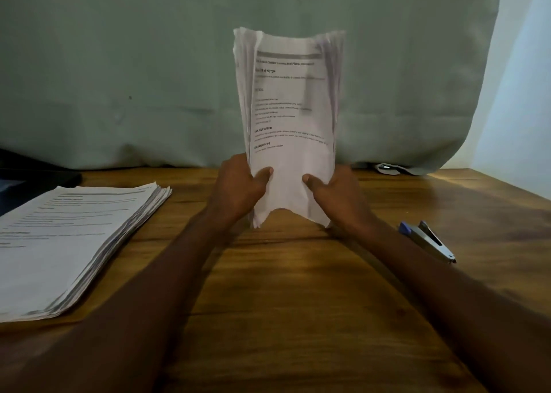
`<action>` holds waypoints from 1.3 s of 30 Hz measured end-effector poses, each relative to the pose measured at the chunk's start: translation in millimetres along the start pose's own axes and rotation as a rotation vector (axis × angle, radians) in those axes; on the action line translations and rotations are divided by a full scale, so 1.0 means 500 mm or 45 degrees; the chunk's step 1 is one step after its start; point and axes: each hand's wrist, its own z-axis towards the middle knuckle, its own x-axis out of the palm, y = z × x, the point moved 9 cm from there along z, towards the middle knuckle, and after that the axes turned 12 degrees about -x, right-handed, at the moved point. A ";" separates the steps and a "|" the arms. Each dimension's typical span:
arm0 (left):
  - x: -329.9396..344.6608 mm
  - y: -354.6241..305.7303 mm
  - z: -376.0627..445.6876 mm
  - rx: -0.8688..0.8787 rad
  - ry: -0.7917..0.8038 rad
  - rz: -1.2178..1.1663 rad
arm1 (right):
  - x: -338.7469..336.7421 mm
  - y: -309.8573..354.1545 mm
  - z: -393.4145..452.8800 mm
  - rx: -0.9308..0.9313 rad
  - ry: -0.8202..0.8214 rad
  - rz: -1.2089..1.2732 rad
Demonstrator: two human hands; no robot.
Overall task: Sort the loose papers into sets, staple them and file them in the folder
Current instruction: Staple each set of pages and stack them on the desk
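We are holding a thick upright sheaf of white printed paper (290, 118) at the centre of the view, its lower edge resting on or just above the brown wooden table (298, 288); which of the two we cannot tell. Our left hand (241, 184) is gripping the sheaf's lower left edge, thumb pressed on the front page and the other fingers curled out of sight behind. Our right hand (337, 190) is doing the same on the lower right edge. The sides of the sheaf are bowing towards us and the bottom edge is arching up between the hands.

We judge that we are squaring one set of pages, so the sorting step is under way and stapling has not begun. At nine o'clock a flat stack of white printed sheets (71, 240) is lying on the table, well apart from the hands. At three o'clock a silver metal stapler with a blue end (429, 240) is lying near our right forearm. No folder is plainly showing; a dark shape at the far left edge is too dim to name.

The next move is calling for the edges to be flush, then for one hand to be keeping the set pinched while the other is reaching for the stapler.
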 end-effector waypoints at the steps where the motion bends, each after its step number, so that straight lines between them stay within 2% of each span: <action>1: 0.004 0.006 0.000 -0.010 0.026 0.011 | 0.003 -0.011 -0.003 0.040 0.033 -0.023; 5: -0.001 0.007 0.003 -0.014 0.070 -0.059 | -0.007 -0.027 -0.001 0.076 0.013 -0.024; 8: 0.007 0.030 0.010 -0.200 0.240 -0.155 | -0.002 -0.029 -0.002 0.196 0.104 0.096; 11: 0.011 0.059 0.004 -0.473 0.527 -0.371 | -0.014 -0.024 0.008 0.414 0.068 0.525; 13: 0.022 0.074 -0.011 -0.581 0.755 -0.451 | -0.021 -0.019 0.015 0.529 0.139 0.736; 15: 0.038 0.097 -0.040 -0.658 0.981 -0.310 | -0.026 -0.024 0.009 0.587 0.241 0.739; 17: 0.055 0.116 -0.069 -0.714 1.195 -0.157 | -0.030 -0.051 -0.001 0.657 0.249 0.686; 20: 0.063 0.127 -0.078 -0.805 1.290 -0.202 | -0.026 -0.095 -0.026 0.816 0.226 0.583; 22: 0.062 0.135 -0.061 -0.853 1.200 -0.314 | -0.022 -0.109 -0.036 0.863 0.247 0.547; 27: 0.030 0.191 -0.008 -1.000 0.572 -0.356 | -0.005 -0.112 -0.048 0.857 0.423 0.475; 30: 0.014 0.209 0.004 -1.058 0.328 -0.394 | 0.012 -0.105 -0.057 0.864 0.545 0.462; 35: 0.009 0.202 0.016 -1.023 0.109 -0.482 | 0.013 -0.093 -0.059 0.846 0.654 0.386; 39: 0.016 0.202 0.013 -1.059 0.100 -0.513 | 0.002 -0.093 -0.065 0.871 0.804 0.298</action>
